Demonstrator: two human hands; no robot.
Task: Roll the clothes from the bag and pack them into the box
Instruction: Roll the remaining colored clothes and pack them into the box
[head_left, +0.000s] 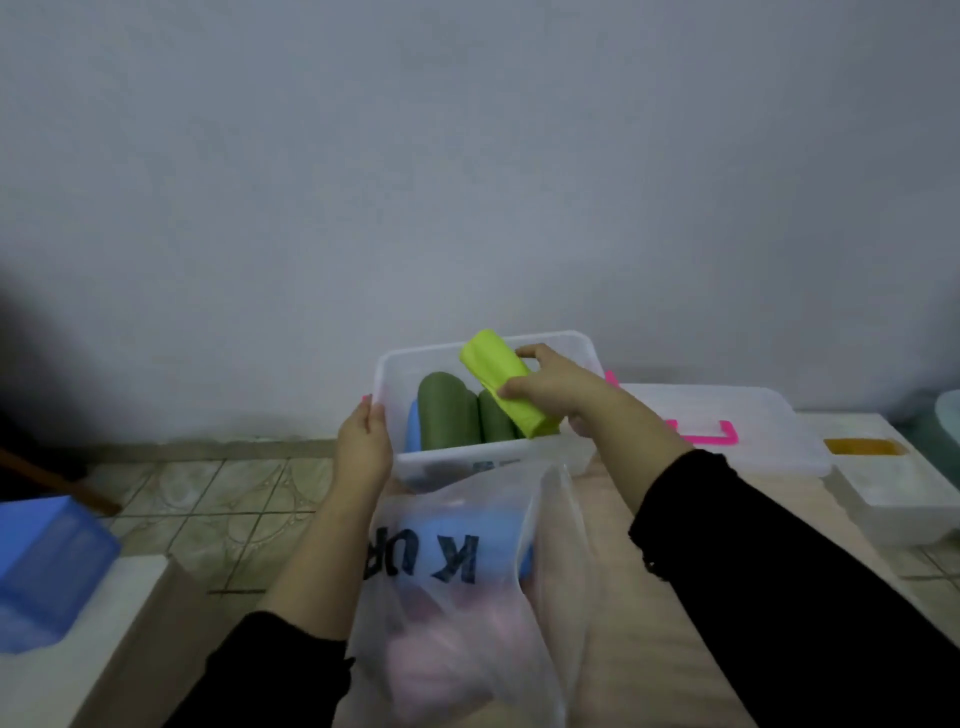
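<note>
Head view: your right hand (556, 387) grips the lime roll (506, 384), thumb on the near side, fingers curled over the far side. The roll hangs over the right half of the box (488, 457), tilted, its long axis running from far-left high to near-right low. Its low end sits just beside the two green rolls (449, 415) already lying in the box; I can't tell if it touches them. A blue roll (413, 428) is wedged against the left wall.

Your left hand (363, 441) holds the left rim, thumb over the edge, fingers down the outside. It only steadies; the right hand does the placing.

The free slot looks to be right of the green rolls, directly below the lime roll. Swing the long axis parallel to theirs, then lower.

The bag (467, 597) stands just in front of the box, on your side, with blue and pink cloth showing inside, so more is left to roll.

The lid (737, 426) with pink latches lies right of the box. All sits on a pale bench by a plain wall (467, 156), tiled floor (218, 499) to the left.
</note>
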